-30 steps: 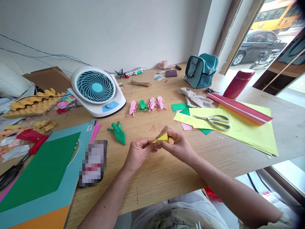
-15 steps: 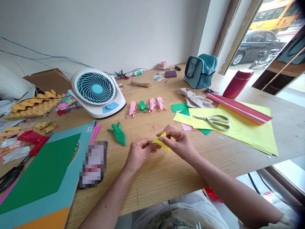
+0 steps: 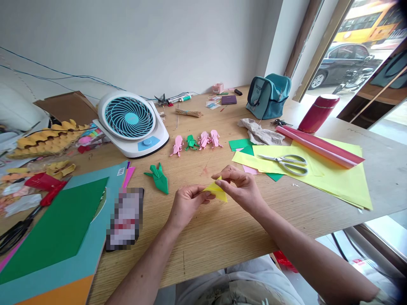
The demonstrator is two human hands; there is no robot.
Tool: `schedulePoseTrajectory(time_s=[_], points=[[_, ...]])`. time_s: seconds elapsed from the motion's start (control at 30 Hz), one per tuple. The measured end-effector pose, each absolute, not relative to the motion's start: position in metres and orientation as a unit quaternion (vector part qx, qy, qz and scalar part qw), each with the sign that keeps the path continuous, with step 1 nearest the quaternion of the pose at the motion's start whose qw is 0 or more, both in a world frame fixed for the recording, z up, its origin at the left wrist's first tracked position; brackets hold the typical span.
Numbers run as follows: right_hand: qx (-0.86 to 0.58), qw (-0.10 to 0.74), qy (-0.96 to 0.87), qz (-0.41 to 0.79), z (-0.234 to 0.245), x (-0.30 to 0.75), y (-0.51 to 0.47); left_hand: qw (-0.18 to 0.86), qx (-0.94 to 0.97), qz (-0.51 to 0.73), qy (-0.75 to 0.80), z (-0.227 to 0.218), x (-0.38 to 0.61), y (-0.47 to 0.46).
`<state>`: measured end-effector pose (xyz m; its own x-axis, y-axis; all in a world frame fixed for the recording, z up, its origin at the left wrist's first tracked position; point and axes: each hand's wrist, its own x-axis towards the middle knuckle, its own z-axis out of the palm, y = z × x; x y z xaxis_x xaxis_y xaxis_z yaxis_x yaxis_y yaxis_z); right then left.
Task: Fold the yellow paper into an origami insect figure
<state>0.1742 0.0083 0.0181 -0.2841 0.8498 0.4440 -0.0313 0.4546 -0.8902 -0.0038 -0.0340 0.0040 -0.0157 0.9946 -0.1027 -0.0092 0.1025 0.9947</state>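
Note:
A small folded piece of yellow paper is held above the near part of the table. My left hand pinches its left side between thumb and fingers. At its upper right corner my right hand is closed, thumb against fingertips. To the left lies a partly folded green paper figure. Beyond my hands stand finished-looking folded paper figures in a row: a pink one, a green one and two more pink ones.
Scissors rest on yellow sheets at right, near a red paper roll, a cloth, a red thermos and a teal bag. Left are a fan, a blurred phone-like object and green sheets.
Both hands keep hold of the yellow paper in nearly the same place. The right fingers have shifted very slightly at its upper corner, and the view has moved a little.

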Motion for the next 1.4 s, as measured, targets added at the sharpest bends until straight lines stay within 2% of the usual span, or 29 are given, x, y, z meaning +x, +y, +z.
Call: schedulePoseTrajectory(time_s=[0.83, 1.17, 1.4], points=[[-0.280, 0.548, -0.677, 0.405, 0.024, 0.179, 0.010, 0.501, 0.468, 0.499, 0.531, 0.005, 0.002, -0.040], [-0.349, 0.391, -0.724, 0.448, 0.020, 0.170, 0.006, 0.505, 0.453, 0.535, 0.504, 0.007, 0.002, -0.041], [-0.321, 0.390, -0.708, 0.494, 0.004, 0.169, 0.016, 0.527, 0.411, 0.555, 0.495, 0.010, -0.001, -0.041]])
